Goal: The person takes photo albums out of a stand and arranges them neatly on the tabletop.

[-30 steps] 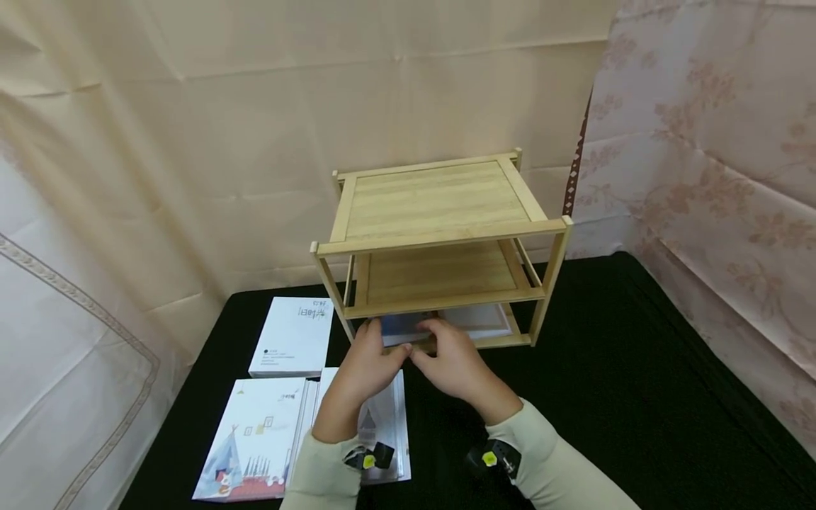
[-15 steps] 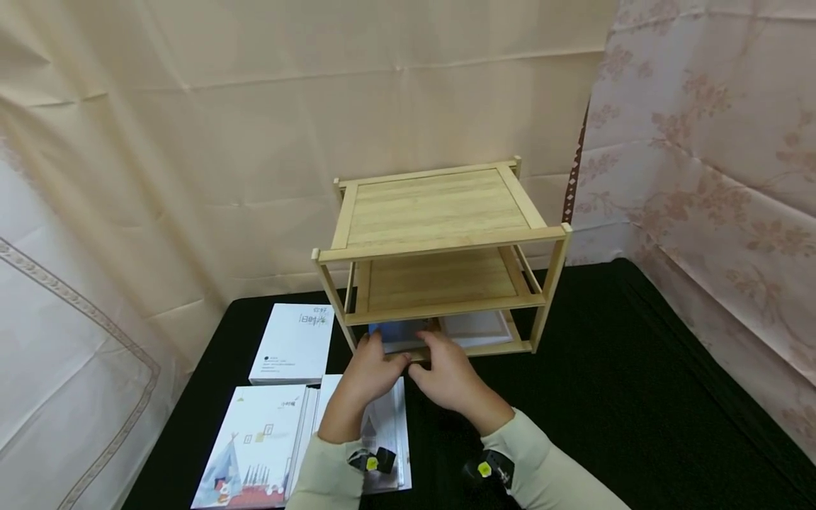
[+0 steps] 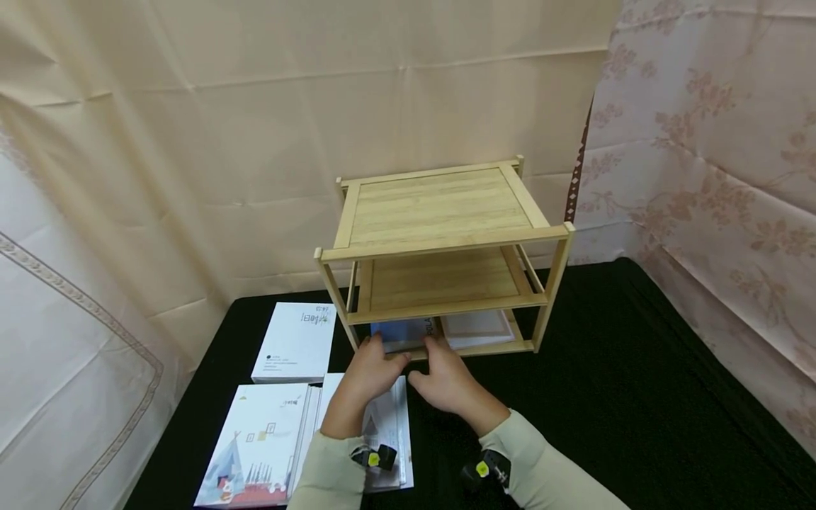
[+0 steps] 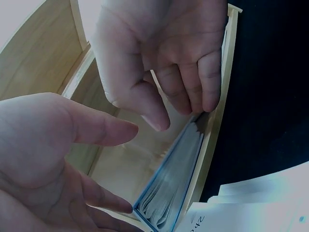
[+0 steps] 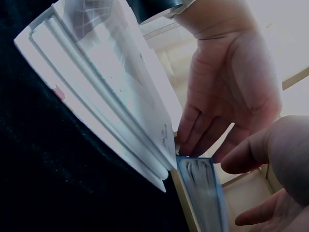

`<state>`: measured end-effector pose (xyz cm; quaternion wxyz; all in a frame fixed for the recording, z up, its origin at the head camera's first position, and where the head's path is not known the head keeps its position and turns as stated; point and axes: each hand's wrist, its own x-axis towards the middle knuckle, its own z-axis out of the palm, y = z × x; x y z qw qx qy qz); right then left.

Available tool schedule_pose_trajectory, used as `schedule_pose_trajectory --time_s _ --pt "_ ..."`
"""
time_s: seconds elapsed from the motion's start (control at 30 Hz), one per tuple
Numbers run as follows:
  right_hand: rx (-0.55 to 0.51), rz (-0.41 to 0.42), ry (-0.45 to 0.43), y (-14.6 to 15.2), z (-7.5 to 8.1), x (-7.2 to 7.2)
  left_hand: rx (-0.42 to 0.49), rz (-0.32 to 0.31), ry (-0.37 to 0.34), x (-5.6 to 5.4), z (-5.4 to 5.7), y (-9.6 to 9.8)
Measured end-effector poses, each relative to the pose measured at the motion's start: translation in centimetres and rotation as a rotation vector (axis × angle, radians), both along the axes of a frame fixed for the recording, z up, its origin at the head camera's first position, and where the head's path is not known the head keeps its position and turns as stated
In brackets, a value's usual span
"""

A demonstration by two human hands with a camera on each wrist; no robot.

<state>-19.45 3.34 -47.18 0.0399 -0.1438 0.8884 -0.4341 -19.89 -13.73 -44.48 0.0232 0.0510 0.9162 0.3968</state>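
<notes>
A blue-covered book [image 3: 401, 331] lies on the bottom tier of a light wooden rack [image 3: 446, 248]. My left hand [image 3: 368, 375] is at the book's left end; in the left wrist view its fingers [image 4: 108, 195] extend to the blue corner, thumb apart from the cover. At the other end is my right hand [image 3: 449, 379], its fingers [image 4: 181, 92] nearly straight and close to the pages. Both thumbs point inward at the rack's front rail. Parts of the fingertips are hidden behind the book and rail in the head view.
Right of the blue book, a white book [image 3: 478, 328] lies on the same tier. Left of the rack are a white book [image 3: 293, 343], a book with a tent drawing [image 3: 251, 443] and more white books [image 3: 390, 432] partly under my left arm. Black cloth [image 3: 637, 389] covers the table.
My right hand has drawn back slightly from the blue book, showing more of its cover and lettering. The left hand stays at the left end. The view has tilted slightly.
</notes>
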Motion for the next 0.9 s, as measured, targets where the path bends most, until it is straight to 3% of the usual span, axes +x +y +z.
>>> schedule_pose_trajectory --time_s 0.3,0.6,0.9 --pt "-0.014 -0.052 -0.01 0.0 -0.4 -0.2 0.006 0.0 -0.029 0.0 -0.2 -0.1" --pt "-0.101 -0.112 -0.036 -0.1 -0.3 -0.1 0.003 0.026 -0.048 0.3 0.0 0.0" --pt "-0.014 -0.15 0.011 0.1 0.6 0.3 -0.022 0.056 -0.036 0.6 0.9 -0.1"
